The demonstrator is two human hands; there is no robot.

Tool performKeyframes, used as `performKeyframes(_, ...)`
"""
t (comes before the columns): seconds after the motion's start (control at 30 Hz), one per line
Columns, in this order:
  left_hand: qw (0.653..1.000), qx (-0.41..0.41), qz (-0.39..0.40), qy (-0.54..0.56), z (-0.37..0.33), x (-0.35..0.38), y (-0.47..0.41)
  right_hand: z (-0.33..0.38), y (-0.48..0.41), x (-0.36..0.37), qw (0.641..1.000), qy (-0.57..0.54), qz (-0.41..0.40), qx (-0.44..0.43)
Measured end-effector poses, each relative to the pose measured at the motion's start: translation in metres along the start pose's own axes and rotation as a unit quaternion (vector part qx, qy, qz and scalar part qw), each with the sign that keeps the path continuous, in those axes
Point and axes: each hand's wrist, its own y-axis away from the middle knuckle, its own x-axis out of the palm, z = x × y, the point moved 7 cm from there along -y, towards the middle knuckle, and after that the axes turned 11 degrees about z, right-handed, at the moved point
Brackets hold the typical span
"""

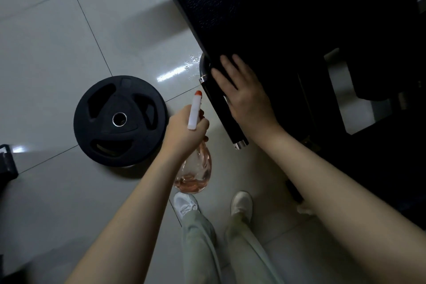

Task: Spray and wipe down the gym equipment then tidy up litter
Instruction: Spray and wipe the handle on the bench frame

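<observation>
My left hand (184, 129) grips a spray bottle (196, 168) by its neck. The bottle is clear with pinkish liquid, and its white head with an orange nozzle (194, 110) points up toward the bench. My right hand (242, 92) lies flat with straight fingers on the corner of a black padded bench (276, 18), holding nothing that I can see. Under that corner a black handle bar (221, 108) with chrome ends slopes down.
A black weight plate (119, 120) lies flat on the tiled floor (57, 41) to the left. Droplets (191, 64) glisten on the floor beside the bench. My white shoes (186, 205) stand below. A dark object (7, 163) sits at the left edge.
</observation>
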Motion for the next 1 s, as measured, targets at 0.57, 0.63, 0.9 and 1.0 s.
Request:
performKeyframes(0.57,0.999,0.020,0.022,-0.031,0.013,-0.002,0.009,0.025,-0.002,0.026,0.903,0.386,0.131,-0.135)
performKeyframes(0.63,0.999,0.020,0.024,-0.038,0.015,0.001,0.009,0.025,-0.004,0.030,0.901,0.394,0.139,-0.121)
performKeyframes(0.9,0.998,0.009,0.049,-0.043,0.025,0.009,0.018,0.022,0.047,0.025,0.909,0.379,0.137,-0.111)
performKeyframes(1.0,0.997,0.000,0.065,-0.040,0.025,0.013,0.022,0.020,0.059,0.026,0.923,0.341,0.155,-0.094)
